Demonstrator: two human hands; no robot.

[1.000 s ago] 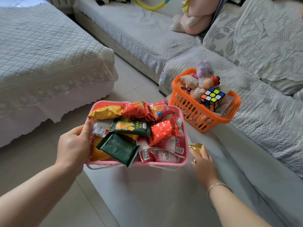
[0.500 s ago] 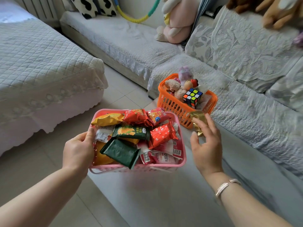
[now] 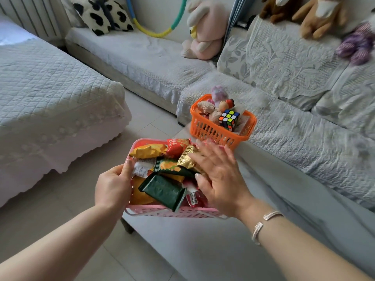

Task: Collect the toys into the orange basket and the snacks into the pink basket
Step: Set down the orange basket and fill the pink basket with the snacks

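Pink basket (image 3: pixel 172 213) sits at the near edge of the pale worktop (image 3: pixel 182 240), heaped with snacks. My left hand (image 3: pixel 113 185) has its grip curled on the basket's left rim, thumb over the edge, steadying it. My right hand (image 3: pixel 219 179) lies over the pile with fingers spread and fairly straight, grip wide, palm down on a gold snack packet (image 3: pixel 187 159) that rests on top, leaning against the green packet (image 3: pixel 164 189) and the red packet (image 3: pixel 176 147). Can't tell if any finger hooks the gold one underneath; looks like pressing, not pinching. Orange basket (image 3: pixel 213 132) stands further back on the worktop, near the sofa (image 3: pixel 304 128), apart from the pink one, holding a puzzle cube (image 3: pixel 228 118) and small plush toys (image 3: pixel 207 108).

Progress, my judgement: nearly done. Both baskets loaded, no loose snacks or small toys showing on the worktop. Gold packet looks like the last snack going in. Left: let go, settle the pile so nothing slides off. Big plush animals (image 3: pixel 205 31) on the sofa back probably not part of the job, not sure.
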